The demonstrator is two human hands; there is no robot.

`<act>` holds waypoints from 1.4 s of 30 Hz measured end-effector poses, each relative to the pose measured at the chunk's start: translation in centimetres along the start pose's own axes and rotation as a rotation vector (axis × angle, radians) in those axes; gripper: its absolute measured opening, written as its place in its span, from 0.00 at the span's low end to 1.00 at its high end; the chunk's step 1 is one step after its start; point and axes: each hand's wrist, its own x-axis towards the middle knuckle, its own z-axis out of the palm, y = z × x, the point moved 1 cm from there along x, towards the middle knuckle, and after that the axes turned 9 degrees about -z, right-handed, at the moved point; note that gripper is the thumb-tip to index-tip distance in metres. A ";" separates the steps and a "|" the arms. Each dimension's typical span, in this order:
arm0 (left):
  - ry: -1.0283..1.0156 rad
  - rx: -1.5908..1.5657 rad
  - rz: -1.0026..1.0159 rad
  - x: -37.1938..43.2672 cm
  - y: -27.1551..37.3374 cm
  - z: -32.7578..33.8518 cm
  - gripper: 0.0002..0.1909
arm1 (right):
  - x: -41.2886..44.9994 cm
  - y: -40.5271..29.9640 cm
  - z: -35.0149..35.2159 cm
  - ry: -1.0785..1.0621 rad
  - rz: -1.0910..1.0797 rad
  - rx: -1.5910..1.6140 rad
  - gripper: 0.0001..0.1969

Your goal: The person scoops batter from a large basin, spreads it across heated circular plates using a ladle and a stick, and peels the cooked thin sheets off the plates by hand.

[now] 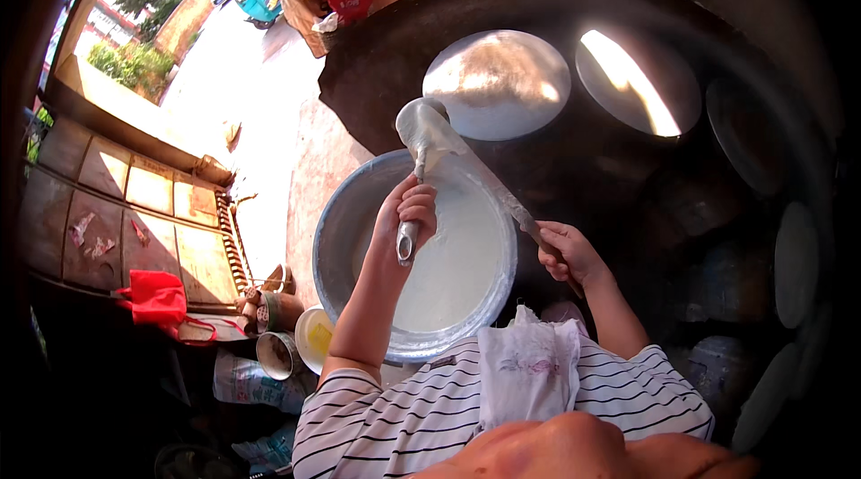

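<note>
My left hand grips the metal handle of a ladle, whose bowl is coated with white batter. In my right hand is a long flat wooden paddle; its far end, smeared with batter, meets the ladle's bowl. Both tools are over a large blue-rimmed basin holding smooth white batter. Beyond the ladle lies a round pale plate on the dark round surface, with another round plate to its right, partly lit by sun. The ladle's inside is partly hidden.
More round plates follow the curve of the dark surface on the right. To the left of the basin are a white tub, a cup-like container and a red bag. A box with a red packet stands at the top.
</note>
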 end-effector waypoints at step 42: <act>-0.447 3.359 0.284 74.7 -31.0 -7.6 0.26 | -19.0 -13.9 -43.9 1.991 -0.894 -0.745 0.15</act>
